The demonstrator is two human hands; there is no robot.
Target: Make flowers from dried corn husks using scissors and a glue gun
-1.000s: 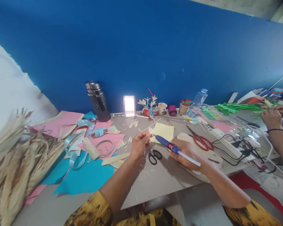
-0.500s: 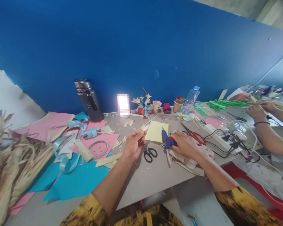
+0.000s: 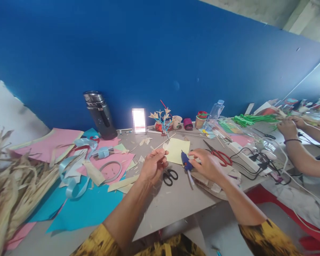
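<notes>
Left hand (image 3: 152, 167) grip pinched on thin stick (image 3: 164, 142) with pale petal above table (image 3: 176, 199) | Right hand (image 3: 206, 163) grip resting on upright blue glue gun (image 3: 186, 161), closure unclear | Petal apparently attached; finished flower sprig (image 3: 162, 117) by wall

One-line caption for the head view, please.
Left hand pinches a thin stick while right hand rests on a blue glue gun beside black scissors.

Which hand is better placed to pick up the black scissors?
Probably the left hand: it hovers just beside the black scissors, though it pinches a thin stick. The right hand rests at the blue glue gun.
</notes>
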